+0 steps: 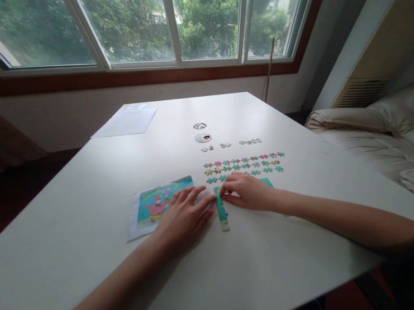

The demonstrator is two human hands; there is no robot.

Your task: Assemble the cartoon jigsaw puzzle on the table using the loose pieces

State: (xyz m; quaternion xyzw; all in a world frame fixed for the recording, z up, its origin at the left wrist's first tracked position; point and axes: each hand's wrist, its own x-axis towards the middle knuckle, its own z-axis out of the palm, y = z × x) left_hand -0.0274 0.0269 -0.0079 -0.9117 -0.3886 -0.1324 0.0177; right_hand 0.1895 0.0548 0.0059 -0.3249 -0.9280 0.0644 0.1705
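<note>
A narrow strip of joined puzzle pieces [222,214] lies flat on the white counter [93,280], mostly green, with a pale piece at its near end. The left hand [186,209] comes in from the left of the strip, palm down, fingers spread apart, the index fingertip at the strip's far end. The right hand [248,190] reaches that same end from the right, thumb and fingers bent close together; whether they pinch a piece or only press on the strip, I cannot tell.

To the left of the strip, partly covered by the left hand, is a cartoon picture sheet [154,206] showing a pink starfish figure. To the right of the strip, a flat green item [266,182] shows past the right hand, which hides much of it.

Beyond the strip, stretching off to its right, loose puzzle pieces [236,167] lie in three rows, the nearest partly hidden by the right hand. Farther beyond is a sparser line of pale pieces [249,141] in small groups, and past these, two round discs [201,138] lie one behind the other, roughly in line with the strip. Far beyond the strip and to its left rests a white sheet of paper [126,122]. Off to the strip's right, past the counter's edge, is a cream sofa [394,134].
</note>
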